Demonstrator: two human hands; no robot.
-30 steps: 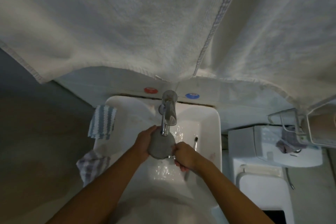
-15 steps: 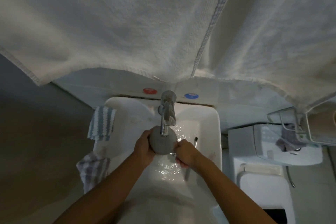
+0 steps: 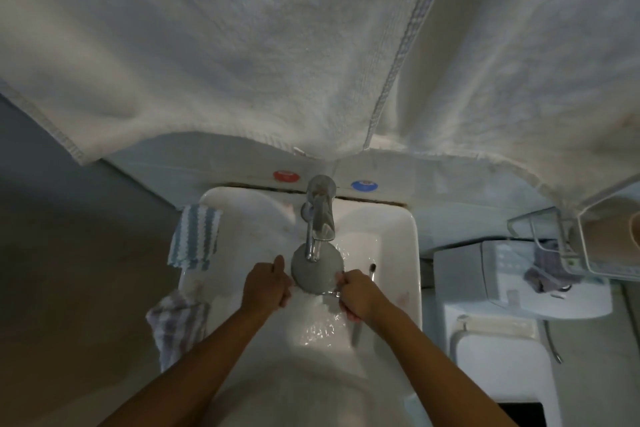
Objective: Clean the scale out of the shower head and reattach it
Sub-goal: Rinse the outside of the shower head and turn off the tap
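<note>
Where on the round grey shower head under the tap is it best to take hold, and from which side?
Probably at the rim of the shower head, from its two sides. It is a flat disc lying face-up under the tap, which blocks a grip from above. The left hand sits at its left edge, while the right hand holds it at the right edge.

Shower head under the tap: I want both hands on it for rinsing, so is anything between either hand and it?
Nothing visible. The shower head sits under the faucet; the left hand is at its left edge, the right hand at its lower right edge.
</note>
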